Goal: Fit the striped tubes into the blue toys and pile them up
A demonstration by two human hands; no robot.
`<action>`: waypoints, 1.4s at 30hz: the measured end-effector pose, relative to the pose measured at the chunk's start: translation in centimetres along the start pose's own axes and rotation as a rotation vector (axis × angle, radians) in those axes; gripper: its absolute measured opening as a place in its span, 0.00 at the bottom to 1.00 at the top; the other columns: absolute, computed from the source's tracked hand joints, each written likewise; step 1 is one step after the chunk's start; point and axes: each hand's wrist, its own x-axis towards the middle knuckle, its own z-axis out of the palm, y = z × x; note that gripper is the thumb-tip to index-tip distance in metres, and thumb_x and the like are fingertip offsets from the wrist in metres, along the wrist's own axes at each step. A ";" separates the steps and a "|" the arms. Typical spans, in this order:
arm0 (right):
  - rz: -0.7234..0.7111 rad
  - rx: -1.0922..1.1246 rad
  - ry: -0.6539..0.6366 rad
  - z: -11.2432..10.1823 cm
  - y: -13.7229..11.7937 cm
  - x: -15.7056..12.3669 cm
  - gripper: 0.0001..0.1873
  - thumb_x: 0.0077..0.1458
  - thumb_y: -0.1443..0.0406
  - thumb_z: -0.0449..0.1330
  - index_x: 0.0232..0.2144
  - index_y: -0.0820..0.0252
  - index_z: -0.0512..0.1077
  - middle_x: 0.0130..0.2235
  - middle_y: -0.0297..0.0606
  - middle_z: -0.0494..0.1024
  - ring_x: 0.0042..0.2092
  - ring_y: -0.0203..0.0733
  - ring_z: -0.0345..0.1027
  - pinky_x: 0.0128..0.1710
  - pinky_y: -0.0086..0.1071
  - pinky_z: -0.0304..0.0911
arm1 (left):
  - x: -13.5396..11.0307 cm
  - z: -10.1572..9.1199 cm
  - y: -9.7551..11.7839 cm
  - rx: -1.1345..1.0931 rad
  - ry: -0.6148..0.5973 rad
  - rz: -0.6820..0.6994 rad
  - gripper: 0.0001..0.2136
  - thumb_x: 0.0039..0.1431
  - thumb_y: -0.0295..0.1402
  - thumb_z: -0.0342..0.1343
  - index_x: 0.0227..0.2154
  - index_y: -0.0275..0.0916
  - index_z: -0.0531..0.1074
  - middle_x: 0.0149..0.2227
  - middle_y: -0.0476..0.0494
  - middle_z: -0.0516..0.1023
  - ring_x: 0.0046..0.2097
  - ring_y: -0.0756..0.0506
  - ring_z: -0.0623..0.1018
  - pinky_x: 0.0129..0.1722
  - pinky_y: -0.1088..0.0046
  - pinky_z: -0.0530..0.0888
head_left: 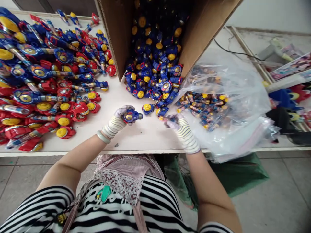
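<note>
My left hand [123, 117], in a striped glove, is closed around a blue toy body [131, 115] with a round emblem; its short dark stub points right. In my gloved right hand [177, 123] is a small printed tube [164, 119] with an orange end, pointing left toward the blue toy but apart from it. Part of the tube is hidden by the fingers. Between and just beyond my hands, a loose blue toy body with a yellow disc [148, 108] lies on the white table [136, 139].
A tipped cardboard box [201, 29] spills blue toy bodies [155, 77] onto the table. Printed tubes [201, 105] lie in a clear plastic bag [245, 103] at right. Red and blue toys with tubes attached [48, 87] are heaped at left. A black cable [238, 53] runs behind.
</note>
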 end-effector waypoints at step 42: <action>0.355 0.394 -0.354 10.0 0.5 -3.6 0.27 0.53 0.40 0.62 0.44 0.52 0.75 0.34 0.38 0.80 0.31 0.40 0.75 0.28 0.31 0.72 | 0.0 -4.6 5.8 0.397 -0.023 0.229 0.27 0.49 0.53 0.64 0.44 0.35 0.73 0.33 0.44 0.76 0.24 0.51 0.69 0.20 0.74 0.63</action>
